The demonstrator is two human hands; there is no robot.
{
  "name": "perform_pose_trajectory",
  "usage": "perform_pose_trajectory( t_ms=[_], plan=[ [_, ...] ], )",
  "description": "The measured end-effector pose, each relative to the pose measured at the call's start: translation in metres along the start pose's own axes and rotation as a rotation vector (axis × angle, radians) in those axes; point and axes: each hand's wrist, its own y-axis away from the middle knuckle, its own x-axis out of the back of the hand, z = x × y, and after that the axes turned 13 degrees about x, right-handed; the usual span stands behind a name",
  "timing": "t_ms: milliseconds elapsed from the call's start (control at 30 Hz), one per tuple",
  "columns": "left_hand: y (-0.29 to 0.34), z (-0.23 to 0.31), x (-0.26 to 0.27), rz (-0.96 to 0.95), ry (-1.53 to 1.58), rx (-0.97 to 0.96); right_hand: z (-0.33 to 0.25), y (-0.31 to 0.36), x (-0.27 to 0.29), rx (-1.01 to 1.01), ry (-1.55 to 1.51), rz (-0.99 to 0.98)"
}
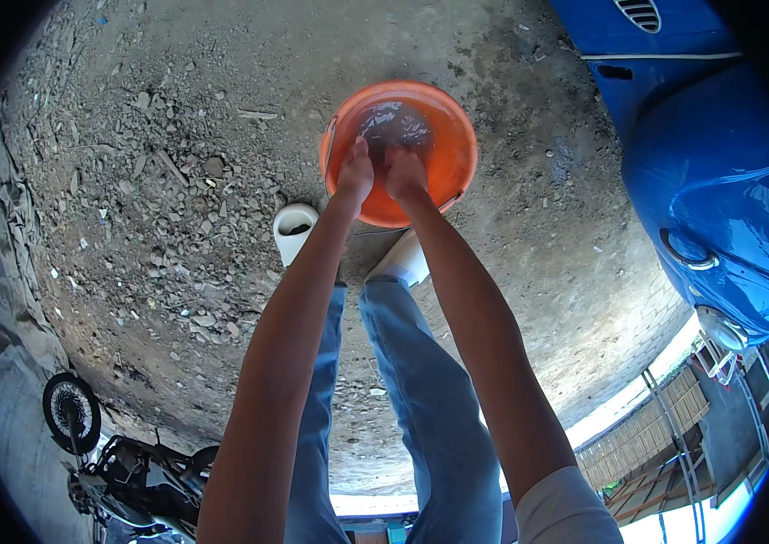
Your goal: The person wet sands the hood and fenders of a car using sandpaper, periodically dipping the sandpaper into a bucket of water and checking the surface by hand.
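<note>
Orange bucket (453, 136) upright on bare ground (530, 245) before the person, its round mouth facing up, no clear long axis. Left hand (357, 170) and right hand (406, 174) reach inside, over murky water (394, 122); their grip cannot be told. Work seems underway, no finished result visible.

Dirt ground (539, 272) bears an orange bucket (455, 150) and scattered stones (213, 167).
</note>
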Motion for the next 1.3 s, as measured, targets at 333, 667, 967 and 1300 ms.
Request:
perform_pose_trajectory(
  t_ms=[333,667,967,1300],
  plan=[
    [0.084,0.007,-0.004,-0.018,0.157,0.084,-0.011,0.042,0.035,-0.198,-1.115,0.277],
    [0.101,0.003,-0.006,-0.039,0.059,-0.077,-0.013,0.054,0.053,-0.307,-1.093,0.455],
    [0.210,-0.003,0.006,0.125,-0.275,-0.513,-0.075,0.127,0.145,-0.191,-0.975,0.341],
    [0.340,0.143,-0.038,-0.062,-0.362,-0.814,-0.119,0.121,0.347,0.160,-0.708,0.323]
  ],
)
